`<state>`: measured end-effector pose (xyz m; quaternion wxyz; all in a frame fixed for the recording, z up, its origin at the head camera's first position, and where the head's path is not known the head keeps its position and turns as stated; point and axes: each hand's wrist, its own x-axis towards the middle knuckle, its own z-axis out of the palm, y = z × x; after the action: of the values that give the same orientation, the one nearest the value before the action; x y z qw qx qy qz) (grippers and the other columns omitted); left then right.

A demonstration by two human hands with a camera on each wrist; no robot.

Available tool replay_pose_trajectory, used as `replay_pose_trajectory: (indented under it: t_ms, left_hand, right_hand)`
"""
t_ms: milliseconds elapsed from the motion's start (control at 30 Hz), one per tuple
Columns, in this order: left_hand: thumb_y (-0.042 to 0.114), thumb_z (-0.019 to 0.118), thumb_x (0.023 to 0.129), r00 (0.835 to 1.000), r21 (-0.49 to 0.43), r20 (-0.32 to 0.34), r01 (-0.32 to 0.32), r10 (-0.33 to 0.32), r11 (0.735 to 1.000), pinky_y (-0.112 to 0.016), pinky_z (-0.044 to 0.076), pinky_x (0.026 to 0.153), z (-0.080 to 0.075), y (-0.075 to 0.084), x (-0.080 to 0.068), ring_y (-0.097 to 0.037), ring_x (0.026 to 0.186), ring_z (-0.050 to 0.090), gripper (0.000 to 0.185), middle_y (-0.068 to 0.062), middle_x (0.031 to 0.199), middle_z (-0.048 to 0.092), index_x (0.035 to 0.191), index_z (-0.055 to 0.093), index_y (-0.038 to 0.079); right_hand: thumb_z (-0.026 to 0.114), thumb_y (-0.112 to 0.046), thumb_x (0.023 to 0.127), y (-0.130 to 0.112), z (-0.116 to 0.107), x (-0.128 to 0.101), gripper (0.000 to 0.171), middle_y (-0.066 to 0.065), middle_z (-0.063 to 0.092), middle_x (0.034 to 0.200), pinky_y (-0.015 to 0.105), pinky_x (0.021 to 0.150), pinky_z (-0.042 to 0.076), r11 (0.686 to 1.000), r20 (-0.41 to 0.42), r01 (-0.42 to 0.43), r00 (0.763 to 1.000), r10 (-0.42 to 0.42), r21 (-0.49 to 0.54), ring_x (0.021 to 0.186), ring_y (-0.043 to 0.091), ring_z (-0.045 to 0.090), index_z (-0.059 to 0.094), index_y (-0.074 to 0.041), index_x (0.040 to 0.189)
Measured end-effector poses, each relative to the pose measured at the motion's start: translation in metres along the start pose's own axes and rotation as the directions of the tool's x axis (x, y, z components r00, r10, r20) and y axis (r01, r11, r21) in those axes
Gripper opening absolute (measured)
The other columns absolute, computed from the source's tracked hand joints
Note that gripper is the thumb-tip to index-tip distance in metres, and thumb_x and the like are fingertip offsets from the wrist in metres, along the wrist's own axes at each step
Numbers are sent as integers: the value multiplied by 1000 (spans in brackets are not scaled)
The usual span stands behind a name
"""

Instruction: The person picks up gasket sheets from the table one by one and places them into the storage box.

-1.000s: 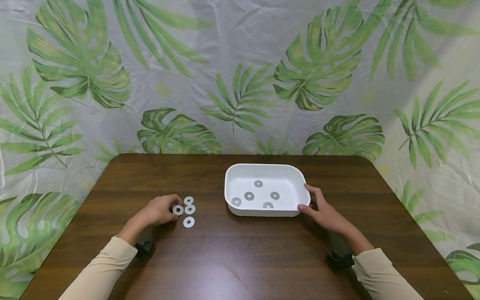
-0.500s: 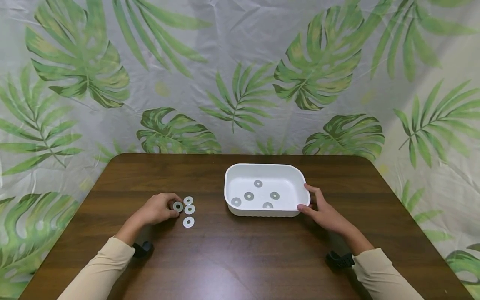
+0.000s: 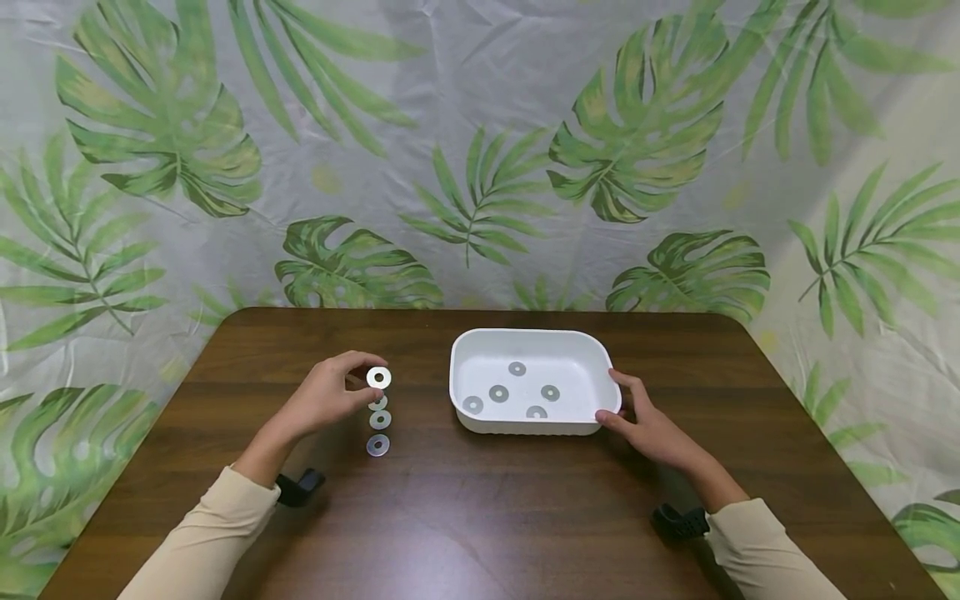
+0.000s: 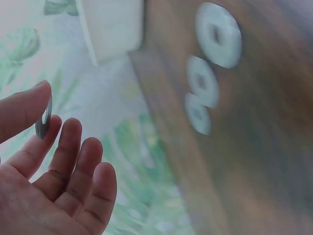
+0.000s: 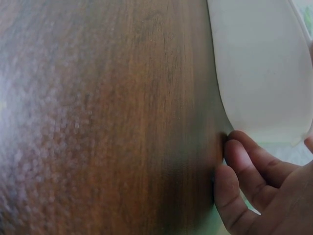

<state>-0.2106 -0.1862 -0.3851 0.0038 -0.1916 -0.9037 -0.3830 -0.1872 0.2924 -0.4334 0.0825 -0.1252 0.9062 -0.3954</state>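
Metal washer [image 3: 378, 377] sits pinched in your left hand [image 3: 330, 398], raised off the tabletop [image 3: 480, 517]; its grip is narrow, thumb against fingertip. White tray [image 3: 459, 392] lies to that grip's right, where your right hand [image 3: 651, 427] holds its far rim.

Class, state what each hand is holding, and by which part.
Left hand pinches a washer by its rim; right hand grips the white tray at its right end.
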Motion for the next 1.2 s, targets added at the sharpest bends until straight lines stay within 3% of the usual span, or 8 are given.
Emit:
replay_pose_trajectory:
  t_ms: [267, 467, 700, 933, 1067, 1200]
  left_hand:
    - [13, 75, 87, 994, -47, -36, -106, 104, 993, -41, 55, 85, 3, 50, 17, -21, 104, 62, 36, -5, 112, 67, 122, 67, 12]
    - [15, 76, 86, 980, -17, -36, -198, 198, 980, -41, 53, 84, 9, 80, 36, -19, 104, 62, 36, -4, 114, 68, 121, 67, 12]
    - [15, 74, 88, 972, -11, 16, -233, 233, 972, -44, 53, 87, 11, 100, 52, -24, 108, 62, 37, -8, 120, 67, 124, 66, 9]
    - [16, 73, 89, 968, 68, 66, -245, 240, 967, -39, 49, 89, 12, 111, 66, -24, 101, 59, 35, -7, 115, 67, 123, 67, 10]
    - [17, 72, 89, 959, 102, 96, -277, 268, 955, -35, 46, 85, 17, 117, 73, -22, 95, 55, 33, -6, 107, 65, 121, 68, 10]
    - [19, 71, 90, 948, 129, 146, -300, 282, 945, -37, 47, 87, 21, 127, 82, -22, 98, 57, 34, -6, 109, 66, 123, 68, 11]
  right_hand:
    - [61, -27, 99, 0, -1, 0, 79, 29, 55, 124, 24, 76, 49, 1000, -3, 6, 1000, -6, 4, 104, 29, 58, 8, -8, 154]
    - [62, -27, 98, 1, -1, 1, 80, 30, 54, 124, 24, 76, 49, 1000, -5, 9, 1000, -9, -5, 105, 30, 59, 9, -7, 154]
    - [62, -27, 98, 2, 0, 1, 80, 30, 52, 125, 24, 75, 49, 1000, -5, 14, 1000, -14, -6, 105, 30, 58, 9, -7, 153]
    - [61, -26, 99, 3, 1, 1, 79, 29, 53, 124, 23, 75, 49, 1000, 0, 21, 1000, -21, 8, 104, 29, 58, 8, -7, 154]
    - [61, -25, 99, 3, 0, 0, 79, 30, 54, 124, 23, 76, 49, 1000, 1, 22, 1000, -22, 9, 104, 29, 59, 8, -7, 154]
    - [61, -25, 99, 2, -1, 0, 80, 30, 53, 125, 23, 76, 49, 1000, 6, 27, 1000, -27, 15, 105, 29, 58, 7, -7, 154]
